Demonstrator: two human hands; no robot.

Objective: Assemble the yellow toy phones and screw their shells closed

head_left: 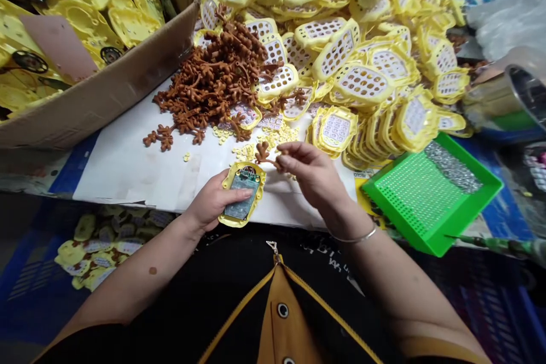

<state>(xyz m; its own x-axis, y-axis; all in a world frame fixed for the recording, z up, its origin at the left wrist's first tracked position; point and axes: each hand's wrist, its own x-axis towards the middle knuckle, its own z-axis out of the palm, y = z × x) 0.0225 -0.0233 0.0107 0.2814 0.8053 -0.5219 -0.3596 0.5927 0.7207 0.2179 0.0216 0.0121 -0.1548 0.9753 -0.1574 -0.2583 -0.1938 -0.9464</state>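
Observation:
In my left hand [213,200] lies a yellow plastic toy housing [241,193], its open back up, with a green circuit board and a grey panel inside. The thumb presses on the panel. My right hand [313,176] pinches a brown antler-shaped plastic piece [263,153] by its stem, just above and to the right of the housing's top end. Small yellow plastic bits [245,152] are scattered on the white table surface [179,176] behind the housing. A pile of brown antler pieces [217,77] lies farther back to the left.
A large heap of yellow housings with holed fronts [362,81] fills the back. At right sit a green tray [409,199] with small metal screws and a metal pot [499,99]. A cardboard box [106,82] of yellow parts stands left; a blue crate [29,273] is below.

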